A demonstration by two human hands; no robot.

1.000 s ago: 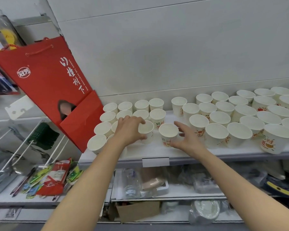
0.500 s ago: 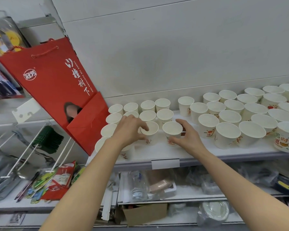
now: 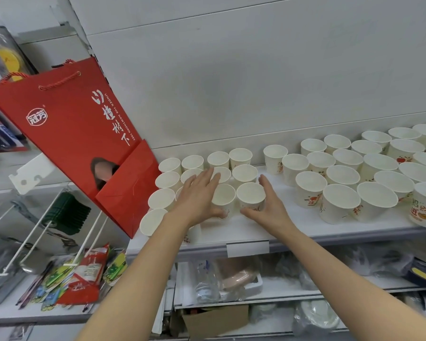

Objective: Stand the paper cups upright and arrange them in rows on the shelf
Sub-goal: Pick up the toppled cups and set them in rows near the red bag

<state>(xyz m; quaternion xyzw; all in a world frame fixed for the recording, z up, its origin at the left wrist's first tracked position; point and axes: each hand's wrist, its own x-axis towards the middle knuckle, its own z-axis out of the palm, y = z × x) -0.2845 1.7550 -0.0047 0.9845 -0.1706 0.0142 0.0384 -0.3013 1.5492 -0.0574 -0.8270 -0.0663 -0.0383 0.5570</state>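
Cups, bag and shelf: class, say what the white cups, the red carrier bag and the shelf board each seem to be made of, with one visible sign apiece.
White printed cups: thin paper, matt, with rolled rims. Red carrier bag: stiff coated paper or card, judging by its sharp creases, slight sheen and cord handles. White shelf board: probably painted metal, smooth and thin-edged, though the look leaves that open.

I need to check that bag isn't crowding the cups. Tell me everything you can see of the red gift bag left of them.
The red gift bag looks like glossy paper, with twisted red cord handles on top, a white logo and white lettering on its face, and a cut-out window low down showing something pinkish inside. It appears to lean, its lower corner at the shelf's left end, beside the leftmost paper cups. Whether it touches them is unclear. Neither hand touches it.
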